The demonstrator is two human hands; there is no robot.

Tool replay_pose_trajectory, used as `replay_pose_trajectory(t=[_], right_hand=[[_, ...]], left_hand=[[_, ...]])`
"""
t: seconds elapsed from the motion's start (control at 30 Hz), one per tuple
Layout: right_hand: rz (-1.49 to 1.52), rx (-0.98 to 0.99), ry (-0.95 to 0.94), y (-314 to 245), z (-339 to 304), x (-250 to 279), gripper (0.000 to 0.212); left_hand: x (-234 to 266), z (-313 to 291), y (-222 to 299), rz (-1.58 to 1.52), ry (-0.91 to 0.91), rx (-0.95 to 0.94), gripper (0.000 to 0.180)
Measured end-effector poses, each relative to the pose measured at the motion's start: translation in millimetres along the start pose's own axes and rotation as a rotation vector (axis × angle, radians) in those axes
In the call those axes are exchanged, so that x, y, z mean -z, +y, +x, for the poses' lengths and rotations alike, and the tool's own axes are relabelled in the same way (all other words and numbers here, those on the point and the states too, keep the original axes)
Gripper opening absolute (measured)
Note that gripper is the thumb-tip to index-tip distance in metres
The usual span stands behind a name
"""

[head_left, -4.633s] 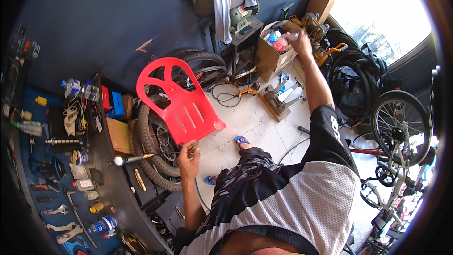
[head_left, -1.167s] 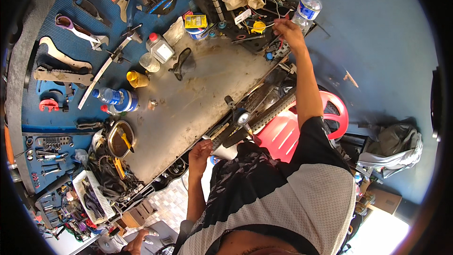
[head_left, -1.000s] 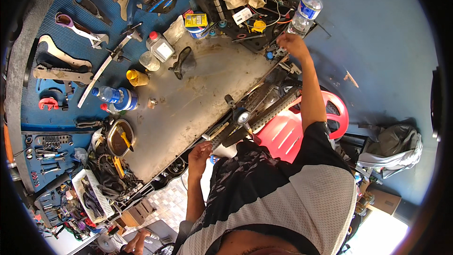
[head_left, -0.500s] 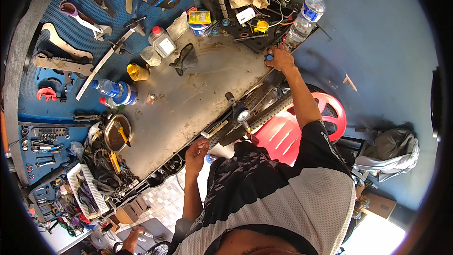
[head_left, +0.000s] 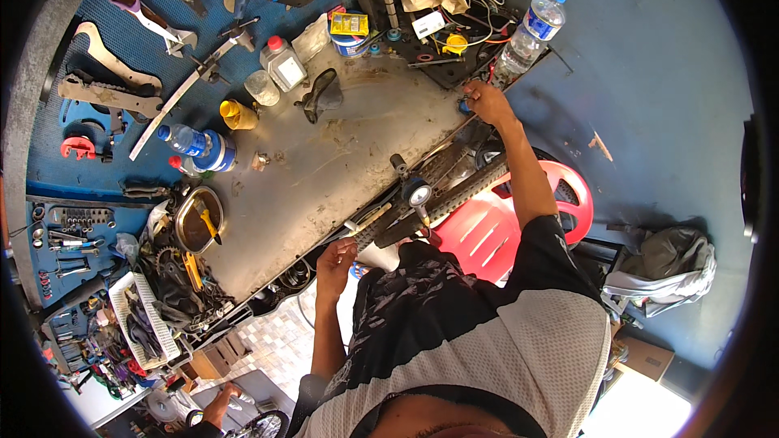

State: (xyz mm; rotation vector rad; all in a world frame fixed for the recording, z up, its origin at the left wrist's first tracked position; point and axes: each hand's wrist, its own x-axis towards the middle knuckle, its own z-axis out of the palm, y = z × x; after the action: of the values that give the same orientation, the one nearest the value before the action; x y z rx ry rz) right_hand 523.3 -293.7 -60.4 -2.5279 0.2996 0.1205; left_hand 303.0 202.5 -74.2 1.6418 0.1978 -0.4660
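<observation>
My right hand [head_left: 487,103] reaches to the far right corner of the metal workbench [head_left: 324,162]. Its fingers are bent and closed beside a small blue item [head_left: 464,105]; what they grip is hidden. Just beyond stands a clear water bottle [head_left: 531,32] with a blue cap. My left hand [head_left: 337,259] hangs at the bench's near edge, fingers loosely curled and a little apart, with nothing visible in it. A pump gauge [head_left: 419,195] on a black-handled tool stands between my hands, above a bicycle tyre [head_left: 462,199].
A red plastic chair [head_left: 479,235] is under my right arm. The bench carries a black cloth-like piece [head_left: 324,96], a red-capped bottle [head_left: 284,65], a yellow bottle [head_left: 238,115] and a metal bowl [head_left: 200,221] with a brush. Another person's hand [head_left: 219,404] shows at lower left.
My right hand has shifted slightly and its fingers have drawn up over the blue item. My left hand stays nearly in place. The whole view has tilted a little.
</observation>
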Motion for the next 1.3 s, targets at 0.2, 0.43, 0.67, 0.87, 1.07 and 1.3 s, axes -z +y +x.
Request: replay_pose_trajectory(t=[0.2,0.43,0.67,0.87,1.07,1.3], right_hand=[[-0.193,0.059,0.011,-1.3,-2.3,-6.7,0.039],[-0.355,-0.039,-0.098,-19.2,-2.7,-1.2,0.047],[-0.426,-0.105,-0.066,-31.3,0.4,3.5,0.055],[-0.154,0.138,0.064,-26.5,5.2,22.9,0.038],[0.042,0.222,0.195,-35.7,37.6,53.4,0.032],[0.052,0.097,0.293,-41.7,61.7,34.3,0.034]], left_hand=[[-1.7,1.9,-0.4,0.027,0.000,0.004,0.036],[-4.9,-1.3,-3.7,0.025,0.010,-0.008,0.036],[-8.3,-2.9,-6.1,0.028,0.031,-0.038,0.037],[-11.4,-3.8,-5.8,0.028,0.036,-0.049,0.038],[-17.4,2.1,-2.5,0.007,0.007,-0.046,0.037],[-20.1,4.0,-2.8,0.016,0.032,-0.050,0.035]])
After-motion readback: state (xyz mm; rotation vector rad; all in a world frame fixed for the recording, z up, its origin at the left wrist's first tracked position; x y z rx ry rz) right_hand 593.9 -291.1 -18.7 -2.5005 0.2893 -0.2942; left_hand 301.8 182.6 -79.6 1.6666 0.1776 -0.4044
